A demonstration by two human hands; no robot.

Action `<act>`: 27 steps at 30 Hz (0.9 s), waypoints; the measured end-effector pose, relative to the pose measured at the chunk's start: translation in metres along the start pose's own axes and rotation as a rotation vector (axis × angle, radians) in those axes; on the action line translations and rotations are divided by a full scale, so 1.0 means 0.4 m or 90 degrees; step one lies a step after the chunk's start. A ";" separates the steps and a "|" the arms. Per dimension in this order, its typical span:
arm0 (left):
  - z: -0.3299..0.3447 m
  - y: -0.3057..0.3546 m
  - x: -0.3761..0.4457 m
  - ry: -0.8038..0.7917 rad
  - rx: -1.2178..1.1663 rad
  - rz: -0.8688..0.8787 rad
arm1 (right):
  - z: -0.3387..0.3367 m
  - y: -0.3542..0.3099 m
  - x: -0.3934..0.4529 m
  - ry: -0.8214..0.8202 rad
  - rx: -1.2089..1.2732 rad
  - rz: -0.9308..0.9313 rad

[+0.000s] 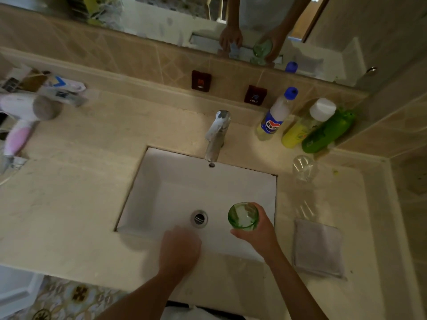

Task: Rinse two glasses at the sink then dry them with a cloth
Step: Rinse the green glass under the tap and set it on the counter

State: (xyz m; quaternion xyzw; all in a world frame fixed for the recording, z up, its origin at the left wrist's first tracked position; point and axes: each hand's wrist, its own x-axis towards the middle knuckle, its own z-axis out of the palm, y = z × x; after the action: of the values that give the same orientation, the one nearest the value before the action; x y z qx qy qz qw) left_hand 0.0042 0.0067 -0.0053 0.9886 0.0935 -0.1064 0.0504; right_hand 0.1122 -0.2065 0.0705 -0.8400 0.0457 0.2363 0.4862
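Observation:
My right hand (258, 234) grips a green glass (243, 216) upright over the right part of the white sink basin (184, 181). My left hand (179, 248) hovers over the basin's near edge, blurred, fingers loosely curled, holding nothing. A clear glass (303, 168) stands on the counter right of the sink. A folded grey cloth (317, 247) lies on the counter near the front right. The chrome tap (217, 135) stands behind the basin, with no water visible.
Three bottles (307, 125) stand at the back right by the wall. A hair dryer (25, 116) and small toiletries lie on the counter's far left. HOT and COLD tags (201, 80) hang on the tiled backsplash. A mirror above reflects both hands.

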 end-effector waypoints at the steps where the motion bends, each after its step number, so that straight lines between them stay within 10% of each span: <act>1: -0.002 0.000 -0.001 0.000 0.001 0.000 | 0.000 0.003 0.005 -0.004 -0.011 0.004; 27: 0.007 0.004 0.001 0.028 -0.027 -0.026 | -0.003 -0.012 0.068 -0.075 -0.165 0.085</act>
State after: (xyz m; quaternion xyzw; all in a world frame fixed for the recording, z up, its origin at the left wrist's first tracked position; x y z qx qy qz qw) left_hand 0.0042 0.0047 -0.0079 0.9873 0.1169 -0.0838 0.0675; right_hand 0.1382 -0.2008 0.0627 -0.8754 0.0421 0.3209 0.3589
